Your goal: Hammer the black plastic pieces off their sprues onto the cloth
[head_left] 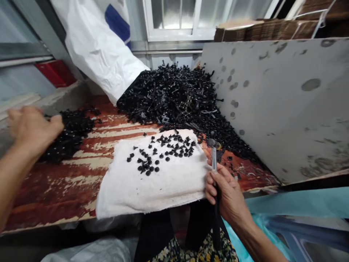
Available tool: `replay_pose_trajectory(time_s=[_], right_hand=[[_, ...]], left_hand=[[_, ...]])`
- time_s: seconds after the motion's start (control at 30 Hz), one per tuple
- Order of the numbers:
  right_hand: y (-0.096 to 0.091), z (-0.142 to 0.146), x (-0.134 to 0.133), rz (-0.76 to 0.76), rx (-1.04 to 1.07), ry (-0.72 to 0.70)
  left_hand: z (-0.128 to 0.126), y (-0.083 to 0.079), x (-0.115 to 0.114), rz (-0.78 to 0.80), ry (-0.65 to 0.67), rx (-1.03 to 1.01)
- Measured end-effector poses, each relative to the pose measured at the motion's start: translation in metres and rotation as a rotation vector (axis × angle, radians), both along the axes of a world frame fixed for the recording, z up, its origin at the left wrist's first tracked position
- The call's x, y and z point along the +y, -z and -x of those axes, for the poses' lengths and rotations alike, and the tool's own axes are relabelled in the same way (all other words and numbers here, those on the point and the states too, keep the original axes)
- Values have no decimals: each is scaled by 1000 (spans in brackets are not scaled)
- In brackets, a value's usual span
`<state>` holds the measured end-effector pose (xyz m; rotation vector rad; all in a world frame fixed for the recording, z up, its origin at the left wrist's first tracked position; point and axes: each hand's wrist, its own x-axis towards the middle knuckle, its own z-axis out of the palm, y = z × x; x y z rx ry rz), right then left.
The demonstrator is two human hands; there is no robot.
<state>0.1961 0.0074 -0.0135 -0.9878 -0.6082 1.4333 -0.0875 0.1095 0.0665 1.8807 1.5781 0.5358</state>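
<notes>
My right hand (225, 189) is wrapped round a small hammer (214, 156) with a metal shaft and a dark handle. Its head points away from me, just past the right edge of a folded white cloth (169, 185). Scattered over the cloth lie many small black plastic pieces (148, 163) with round heads. My left hand (35, 127) is at the far left, above a pile of black pieces (73, 133). Motion smears it and its fingertips are hidden, so I cannot see whether it holds anything.
A big heap of black plastic parts (174, 94) spills from a white sack (100, 51) at the back. A grey spotted board (278, 105) stands along the right side. The worn red tabletop (92, 160) ends just before my knees. Cardboard stacks (261, 31) sit behind the board.
</notes>
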Motion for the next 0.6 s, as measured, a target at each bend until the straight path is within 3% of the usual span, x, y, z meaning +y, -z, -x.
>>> replay_pose_trajectory(time_s=[0.17,0.27,0.43,0.6], right_hand=[[8,-1,-2,-47,103,41],[10,-4,-2,-44,140,72],[10,-6,-4,-32,150,41],[10,-12,-12,44,98,38]], left_hand=[[-51,-5,31,-241,158,257],[-103,1,50,-368,322,504],[-195,8,56,-380,452,573],[-222,7,43,-230,368,619]])
